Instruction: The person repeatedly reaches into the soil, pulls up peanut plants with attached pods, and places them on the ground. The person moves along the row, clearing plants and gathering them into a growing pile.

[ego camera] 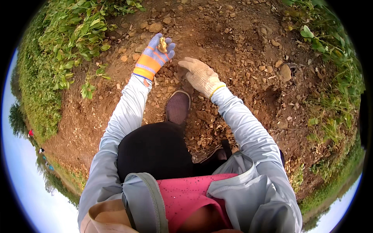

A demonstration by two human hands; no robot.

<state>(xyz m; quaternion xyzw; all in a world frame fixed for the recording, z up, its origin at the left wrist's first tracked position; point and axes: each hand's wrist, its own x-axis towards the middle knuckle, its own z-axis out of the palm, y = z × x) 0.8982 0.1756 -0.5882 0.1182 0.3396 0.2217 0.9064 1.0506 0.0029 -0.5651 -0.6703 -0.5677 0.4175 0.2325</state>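
Note:
My left hand (154, 56), in a purple and orange striped glove, is turned palm up over the soil. A yellowish-tan knobbly lump (162, 45) rests against its curled fingers; whether it is a stone or a root piece I cannot tell. My right hand (201, 74) wears a beige knit glove and hovers palm down, just right of the left one. Its fingers reach left over loose brown soil (166, 87), with a gap between thumb and fingers and nothing seen held. A dark shoe (178, 107) stands on the ground below and between the hands.
Stones such as a rounded one (155, 27) and a larger one (285, 72) lie about in the dirt. Leafy green plants line the left (67, 43) and right (335, 58) sides. Far off at left, people (31, 133) appear small.

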